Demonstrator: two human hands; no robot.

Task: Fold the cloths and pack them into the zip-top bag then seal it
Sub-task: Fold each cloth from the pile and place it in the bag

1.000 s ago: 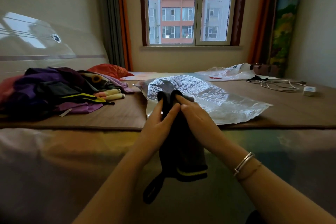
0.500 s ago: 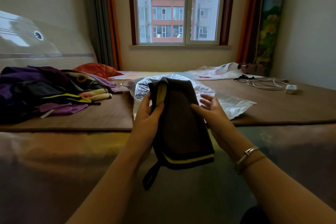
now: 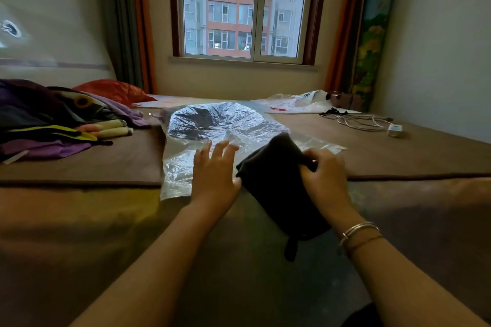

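Right hand (image 3: 325, 180) pinches the folded dark cloth (image 3: 276, 180) near the bed's front edge, while the left hand (image 3: 214, 172), fingers spread, rests on the clear zip-top bag (image 3: 220, 125). I'd hold the mouth open, then slide it in flat. Unfolded clothes pile (image 3: 53, 119) waits far left.

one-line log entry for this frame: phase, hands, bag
phase: packing folded dark cloth | right hand: grips cloth | left hand: open, over zip-top bag | bag: flat on bed, unsealed end not discernible
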